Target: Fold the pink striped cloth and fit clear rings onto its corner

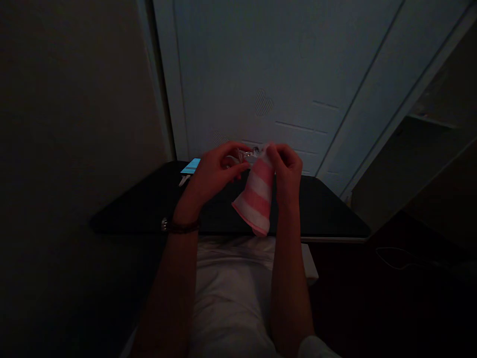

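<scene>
Left hand (218, 168) grips some clear shiny thing (246, 154), right hand (287, 166) pinches striped cloth (258, 193); loose fingers could drop either.

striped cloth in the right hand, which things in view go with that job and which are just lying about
In use, it seems:
striped cloth, in the right hand
clear shiny item, in the left hand

Probably just lying about:
lit screen, on the black table
small white item beside it
pale cord, off right
</scene>
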`<state>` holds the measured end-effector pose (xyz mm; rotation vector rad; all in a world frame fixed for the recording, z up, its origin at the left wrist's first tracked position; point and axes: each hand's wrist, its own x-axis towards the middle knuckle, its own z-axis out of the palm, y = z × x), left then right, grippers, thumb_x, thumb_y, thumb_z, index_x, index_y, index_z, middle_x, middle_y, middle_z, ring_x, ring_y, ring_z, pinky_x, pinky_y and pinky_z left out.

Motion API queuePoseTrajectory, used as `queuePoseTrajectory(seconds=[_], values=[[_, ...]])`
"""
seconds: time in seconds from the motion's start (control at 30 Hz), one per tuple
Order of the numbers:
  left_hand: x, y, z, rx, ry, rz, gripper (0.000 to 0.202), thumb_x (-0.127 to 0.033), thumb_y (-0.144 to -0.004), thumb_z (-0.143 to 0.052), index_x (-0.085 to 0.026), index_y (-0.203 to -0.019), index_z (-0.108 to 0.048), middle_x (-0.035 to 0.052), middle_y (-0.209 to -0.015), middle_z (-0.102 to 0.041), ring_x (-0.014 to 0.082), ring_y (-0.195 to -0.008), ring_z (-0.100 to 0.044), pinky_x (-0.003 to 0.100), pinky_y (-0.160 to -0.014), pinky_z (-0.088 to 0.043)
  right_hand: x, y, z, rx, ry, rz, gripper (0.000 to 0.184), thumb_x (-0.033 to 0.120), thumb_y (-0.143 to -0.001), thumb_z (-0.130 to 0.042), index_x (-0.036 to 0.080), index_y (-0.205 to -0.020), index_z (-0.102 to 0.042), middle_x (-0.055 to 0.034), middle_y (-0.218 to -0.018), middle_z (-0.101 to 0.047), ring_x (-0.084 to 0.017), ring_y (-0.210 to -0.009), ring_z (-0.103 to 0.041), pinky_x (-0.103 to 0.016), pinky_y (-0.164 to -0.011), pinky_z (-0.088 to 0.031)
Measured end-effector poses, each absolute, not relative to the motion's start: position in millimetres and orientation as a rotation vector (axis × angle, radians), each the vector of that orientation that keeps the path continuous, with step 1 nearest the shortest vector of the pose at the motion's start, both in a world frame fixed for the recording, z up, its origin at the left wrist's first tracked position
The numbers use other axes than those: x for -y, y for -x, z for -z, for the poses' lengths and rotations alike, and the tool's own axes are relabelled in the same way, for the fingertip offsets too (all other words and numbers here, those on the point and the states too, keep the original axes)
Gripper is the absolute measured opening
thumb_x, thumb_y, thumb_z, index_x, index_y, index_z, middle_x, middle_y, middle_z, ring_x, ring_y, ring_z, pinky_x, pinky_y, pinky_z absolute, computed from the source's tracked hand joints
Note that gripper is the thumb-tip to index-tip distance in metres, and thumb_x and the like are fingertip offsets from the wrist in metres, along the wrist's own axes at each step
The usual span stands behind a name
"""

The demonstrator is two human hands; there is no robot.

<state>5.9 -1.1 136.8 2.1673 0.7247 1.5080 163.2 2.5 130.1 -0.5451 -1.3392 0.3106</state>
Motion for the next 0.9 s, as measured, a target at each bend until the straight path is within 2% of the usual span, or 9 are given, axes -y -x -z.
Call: queuePoseTrajectory(seconds=[0.17, 0.57, 0.8, 0.9], values=[[0, -6, -136, -0.715, -2.168, -1.443, 0.034, -0.03, -0.073, -0.06, -0.019, -0.105, -0.057, -0.0005, -0.071, -0.058, 0.0088, -0.054, -0.054, 0.019, -0.047, -0.041, -2, -164, -130, 1.343, 0.547, -0.31, 0.022, 0.038, -0.079, -0.055, 0.018, -0.07, -0.056, 0.0039, -0.067, -0.05, -0.008, -0.064, -0.048, -0.019, -0.061, -0.039], [-11, -8, -125, -0.681, -2.2, -1.242, 0.038, -0.034, -0.073, -0.061, -0.019, -0.107, -0.055, 0.0011, -0.073, -0.063, 0.0132, -0.059, -0.06, 0.023, -0.05, -0.047, -3, -164, -130, 1.355, 0.556, -0.311, 0.022, 0.038, -0.078, -0.056, 0.018, -0.07, -0.056, 0.0035, -0.067, -0.051, -0.008, -0.063, -0.048, -0.02, -0.061, -0.04], [-3, -9, -134, -0.713, -2.184, -1.465, 0.038, -0.029, -0.073, -0.061, -0.023, -0.11, -0.053, -0.0003, -0.079, -0.06, 0.0094, -0.056, -0.057, 0.02, -0.051, -0.045, -3, -165, -130, 1.344, 0.573, -0.307, 0.023, 0.04, -0.078, -0.055, 0.018, -0.071, -0.056, 0.0036, -0.067, -0.051, -0.008, -0.065, -0.049, -0.02, -0.063, -0.04], [2, -9, -139, -0.746, -2.146, -1.606, 0.03, -0.029, -0.075, -0.059, -0.024, -0.104, -0.055, 0.0001, -0.085, -0.059, 0.007, -0.054, -0.055, 0.018, -0.049, -0.043, -2, -165, -130, 1.34, 0.551, -0.304, 0.022, 0.038, -0.079, -0.056, 0.018, -0.07, -0.056, 0.0038, -0.068, -0.05, -0.008, -0.065, -0.048, -0.02, -0.063, -0.039]])
